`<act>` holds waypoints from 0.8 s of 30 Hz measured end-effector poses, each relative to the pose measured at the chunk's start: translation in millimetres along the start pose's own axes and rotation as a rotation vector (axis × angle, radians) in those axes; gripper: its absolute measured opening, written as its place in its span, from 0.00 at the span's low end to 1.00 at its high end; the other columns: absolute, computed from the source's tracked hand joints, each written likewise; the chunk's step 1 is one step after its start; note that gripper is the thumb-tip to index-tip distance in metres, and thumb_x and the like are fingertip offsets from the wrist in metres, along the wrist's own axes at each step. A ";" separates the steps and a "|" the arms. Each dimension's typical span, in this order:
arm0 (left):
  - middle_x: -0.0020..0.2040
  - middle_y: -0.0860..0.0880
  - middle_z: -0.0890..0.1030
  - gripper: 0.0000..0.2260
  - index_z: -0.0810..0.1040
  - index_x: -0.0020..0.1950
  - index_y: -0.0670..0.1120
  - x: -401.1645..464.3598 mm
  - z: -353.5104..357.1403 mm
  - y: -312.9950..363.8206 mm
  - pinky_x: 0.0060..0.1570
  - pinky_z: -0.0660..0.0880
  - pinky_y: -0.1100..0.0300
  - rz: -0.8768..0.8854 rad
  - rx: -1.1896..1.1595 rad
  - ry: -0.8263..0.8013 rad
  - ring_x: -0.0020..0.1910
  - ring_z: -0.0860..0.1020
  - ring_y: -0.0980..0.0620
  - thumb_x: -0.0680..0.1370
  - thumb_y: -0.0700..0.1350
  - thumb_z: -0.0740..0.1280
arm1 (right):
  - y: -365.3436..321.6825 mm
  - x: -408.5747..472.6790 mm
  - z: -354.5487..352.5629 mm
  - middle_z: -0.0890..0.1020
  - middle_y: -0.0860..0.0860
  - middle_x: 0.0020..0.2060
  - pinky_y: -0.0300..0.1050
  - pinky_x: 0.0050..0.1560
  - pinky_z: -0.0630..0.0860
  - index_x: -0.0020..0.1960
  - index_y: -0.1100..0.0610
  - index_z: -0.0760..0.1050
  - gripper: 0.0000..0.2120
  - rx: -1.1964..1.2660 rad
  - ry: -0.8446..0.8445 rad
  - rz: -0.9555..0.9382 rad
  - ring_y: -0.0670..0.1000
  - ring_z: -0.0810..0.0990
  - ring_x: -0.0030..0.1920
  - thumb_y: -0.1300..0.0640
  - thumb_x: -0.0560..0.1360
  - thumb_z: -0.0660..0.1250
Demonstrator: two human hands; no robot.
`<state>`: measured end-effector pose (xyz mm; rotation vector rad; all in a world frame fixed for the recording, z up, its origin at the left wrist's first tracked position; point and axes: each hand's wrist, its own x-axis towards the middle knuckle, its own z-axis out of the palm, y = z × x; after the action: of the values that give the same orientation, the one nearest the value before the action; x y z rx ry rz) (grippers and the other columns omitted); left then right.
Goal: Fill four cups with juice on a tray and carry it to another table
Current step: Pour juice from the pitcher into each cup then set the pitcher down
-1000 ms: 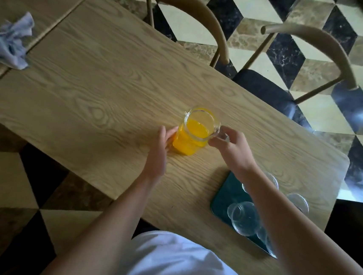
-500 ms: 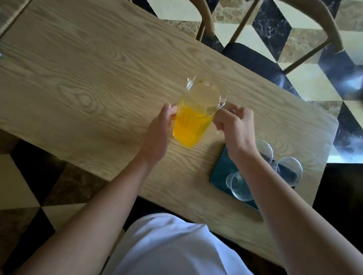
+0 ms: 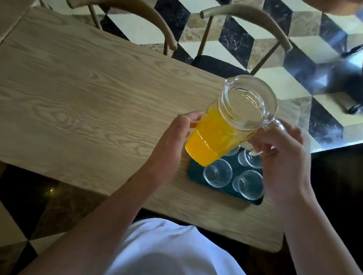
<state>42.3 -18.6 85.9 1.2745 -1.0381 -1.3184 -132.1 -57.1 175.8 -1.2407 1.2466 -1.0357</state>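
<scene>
A glass jug point(image 3: 228, 122) about half full of orange juice is lifted off the wooden table point(image 3: 73, 96) and hangs above the far left part of a dark green tray point(image 3: 194, 174). My right hand point(image 3: 284, 160) grips its glass handle. My left hand point(image 3: 168, 145) presses against the jug's lower side. Several empty clear cups stand on the tray: one at the near left point(image 3: 217, 172), one at the near right point(image 3: 248, 184), one behind point(image 3: 249, 158). The jug hides part of the tray's far side.
Two wooden chairs, one behind the table's middle point(image 3: 126, 5) and one with a dark seat point(image 3: 249, 17), stand on the far side. A second table point(image 3: 1, 15) adjoins at the left. The table's right end is close to the tray. The floor is patterned tile.
The jug went from standing on the table to being lifted and carried right, now over the tray. Both hands moved with it, and the view shifted right.
</scene>
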 end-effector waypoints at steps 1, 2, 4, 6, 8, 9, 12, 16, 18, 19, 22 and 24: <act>0.68 0.54 0.77 0.36 0.72 0.74 0.49 -2.6 9.8 3.2 0.65 0.69 0.65 -0.011 0.004 -0.029 0.67 0.75 0.60 0.77 0.68 0.44 | -1.6 -7.7 -11.9 0.60 0.66 0.27 0.50 0.35 0.57 0.28 0.68 0.64 0.09 0.002 0.002 -0.012 0.63 0.56 0.34 0.65 0.63 0.61; 0.67 0.56 0.78 0.34 0.72 0.73 0.52 -4.8 19.5 5.6 0.67 0.68 0.63 -0.018 0.010 -0.059 0.67 0.74 0.60 0.77 0.68 0.44 | -3.0 -15.0 -23.8 0.61 0.64 0.27 0.55 0.36 0.56 0.27 0.64 0.64 0.10 0.004 -0.006 -0.028 0.64 0.56 0.34 0.64 0.64 0.62; 0.65 0.63 0.78 0.30 0.72 0.70 0.58 -10.8 41.7 11.9 0.69 0.66 0.60 -0.032 0.019 -0.120 0.68 0.73 0.63 0.77 0.68 0.44 | -6.3 -28.7 -47.7 0.60 0.63 0.28 0.60 0.37 0.54 0.27 0.59 0.62 0.11 0.011 -0.016 -0.050 0.66 0.57 0.33 0.59 0.64 0.63; 0.65 0.65 0.79 0.30 0.73 0.70 0.60 -18.4 65.9 15.3 0.66 0.68 0.65 -0.069 -0.007 -0.172 0.67 0.73 0.64 0.75 0.69 0.45 | -8.4 -41.5 -72.5 0.61 0.61 0.27 0.61 0.38 0.53 0.27 0.58 0.62 0.12 0.051 0.017 -0.048 0.65 0.57 0.33 0.57 0.65 0.62; 0.69 0.60 0.77 0.35 0.71 0.74 0.57 -27.5 92.0 13.9 0.66 0.70 0.65 -0.111 -0.023 -0.215 0.68 0.74 0.63 0.74 0.70 0.46 | -7.7 -54.2 -96.6 0.64 0.54 0.26 0.58 0.38 0.55 0.26 0.55 0.65 0.13 0.111 0.045 -0.046 0.60 0.60 0.32 0.54 0.68 0.63; 0.71 0.60 0.76 0.35 0.69 0.76 0.57 -32.6 105.2 11.5 0.68 0.70 0.63 -0.129 -0.027 -0.234 0.69 0.73 0.63 0.74 0.70 0.46 | -6.4 -60.2 -107.7 0.66 0.52 0.26 0.57 0.39 0.56 0.26 0.54 0.67 0.14 0.119 0.052 -0.043 0.57 0.61 0.32 0.53 0.69 0.63; 0.71 0.64 0.75 0.34 0.69 0.76 0.60 -46.6 142.5 0.5 0.75 0.65 0.54 -0.193 -0.048 -0.254 0.70 0.71 0.65 0.74 0.71 0.48 | -0.2 -78.6 -138.6 0.67 0.51 0.26 0.58 0.38 0.57 0.27 0.56 0.66 0.16 0.055 0.087 -0.037 0.55 0.63 0.32 0.53 0.71 0.64; 0.67 0.63 0.79 0.30 0.72 0.71 0.61 -60.6 180.2 -17.6 0.71 0.68 0.52 -0.255 -0.056 -0.272 0.69 0.74 0.61 0.77 0.71 0.46 | 11.8 -101.6 -174.1 0.66 0.53 0.26 0.58 0.36 0.58 0.28 0.61 0.65 0.17 0.012 0.114 -0.026 0.58 0.62 0.31 0.59 0.75 0.61; 0.69 0.59 0.78 0.31 0.73 0.73 0.57 -65.2 193.2 -28.7 0.70 0.69 0.52 -0.327 -0.121 -0.275 0.70 0.74 0.59 0.79 0.68 0.44 | 21.3 -110.4 -189.1 0.65 0.55 0.26 0.58 0.35 0.58 0.29 0.62 0.64 0.17 -0.007 0.122 0.000 0.60 0.61 0.31 0.59 0.75 0.60; 0.71 0.56 0.77 0.32 0.72 0.75 0.54 -67.4 199.0 -35.2 0.70 0.68 0.51 -0.370 -0.154 -0.290 0.71 0.73 0.58 0.80 0.67 0.44 | 27.9 -113.9 -195.5 0.65 0.55 0.26 0.58 0.35 0.58 0.29 0.63 0.64 0.17 -0.015 0.124 0.020 0.60 0.62 0.31 0.58 0.76 0.60; 0.75 0.54 0.73 0.35 0.67 0.79 0.52 -72.7 211.1 -57.2 0.75 0.63 0.46 -0.488 -0.206 -0.349 0.74 0.70 0.57 0.80 0.69 0.44 | 50.6 -122.9 -207.4 0.67 0.54 0.27 0.56 0.35 0.60 0.31 0.65 0.66 0.18 -0.057 0.110 0.093 0.57 0.64 0.32 0.56 0.76 0.61; 0.74 0.54 0.74 0.35 0.68 0.78 0.54 -72.0 213.5 -73.0 0.75 0.61 0.44 -0.565 -0.240 -0.372 0.74 0.70 0.55 0.80 0.70 0.43 | 65.1 -126.5 -211.7 0.67 0.56 0.28 0.53 0.35 0.61 0.33 0.67 0.67 0.19 -0.091 0.102 0.133 0.55 0.65 0.32 0.54 0.77 0.61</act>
<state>-179.5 51.5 41.9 1.2059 -0.7493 -2.1056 -358.6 54.8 140.1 -1.1679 1.4494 -0.9641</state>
